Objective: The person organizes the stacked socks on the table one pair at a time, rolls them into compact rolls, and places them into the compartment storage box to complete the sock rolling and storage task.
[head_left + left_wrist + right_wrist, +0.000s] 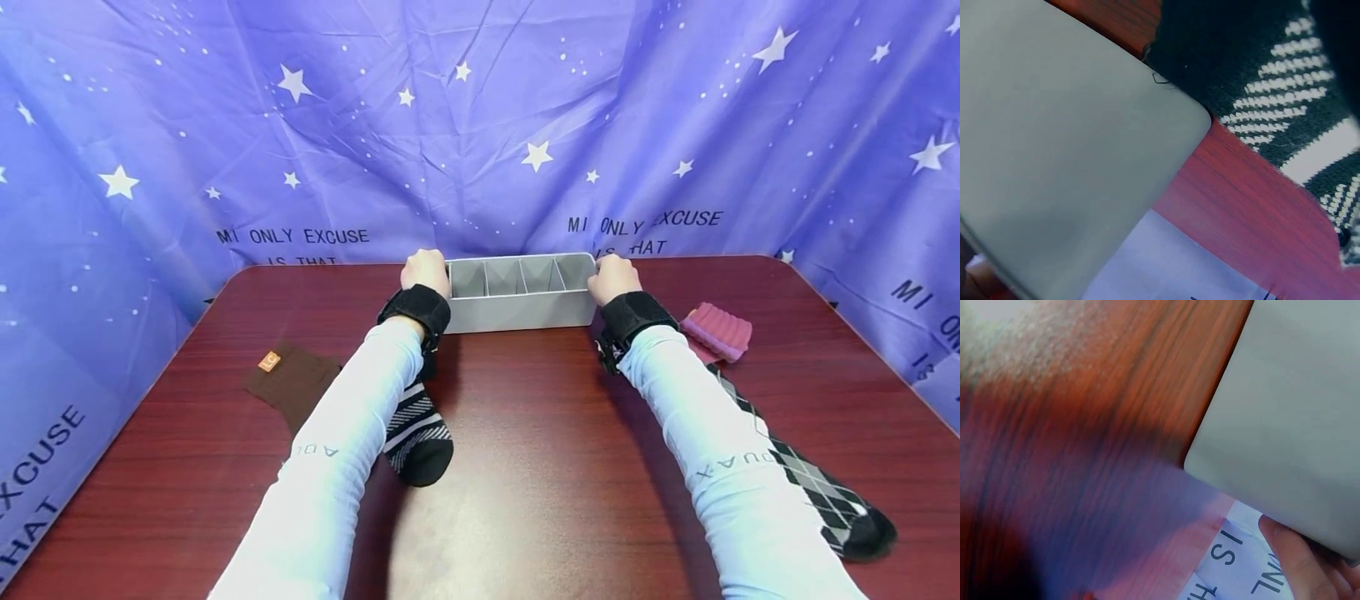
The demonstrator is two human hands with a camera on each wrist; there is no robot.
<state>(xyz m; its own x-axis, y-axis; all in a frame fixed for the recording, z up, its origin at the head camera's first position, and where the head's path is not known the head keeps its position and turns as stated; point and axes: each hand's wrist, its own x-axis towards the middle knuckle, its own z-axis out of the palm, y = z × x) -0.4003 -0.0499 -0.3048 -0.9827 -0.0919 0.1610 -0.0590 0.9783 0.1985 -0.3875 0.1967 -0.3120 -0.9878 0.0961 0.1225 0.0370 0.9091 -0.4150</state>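
A long grey divided storage box point(517, 313) stands at the far edge of the table, its several compartments facing up. My left hand point(426, 273) grips its left end, and my right hand point(615, 278) grips the right end. In the left wrist view the box's side point(1079, 137) fills much of the picture, with only a sliver of fingers at the lower left corner. Fingers point(1297, 559) of the right hand curl beside the box wall point(1285, 431) in the right wrist view. A black-and-white striped sock point(420, 433) lies below my left wrist, partly covered by the arm.
A brown sock point(296, 385) with an orange label lies to the left. On the right are a pink ribbed folded sock point(720, 332) and a grey-black argyle sock point(813, 483), partly behind my right sleeve. A blue star-printed curtain point(480, 125) hangs behind the dark red table point(525, 467).
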